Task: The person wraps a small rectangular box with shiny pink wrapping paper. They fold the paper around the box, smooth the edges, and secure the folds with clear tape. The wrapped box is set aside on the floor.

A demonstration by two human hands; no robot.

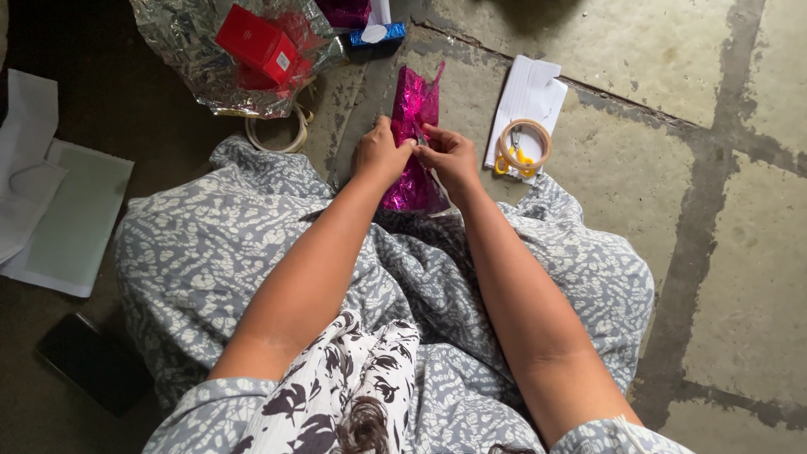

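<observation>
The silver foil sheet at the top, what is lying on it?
On the silver foil lies a red box with some red wrap beside it. Whatever is beneath the foil is covered, except a ring of tape poking out at its lower edge.

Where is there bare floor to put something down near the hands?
Bare floor lies right of the white papers and scissors. More lies beyond those papers. It is crowded on the left: silver foil with a red box, and a tape ring, beside the pink foil in both hands.
</observation>
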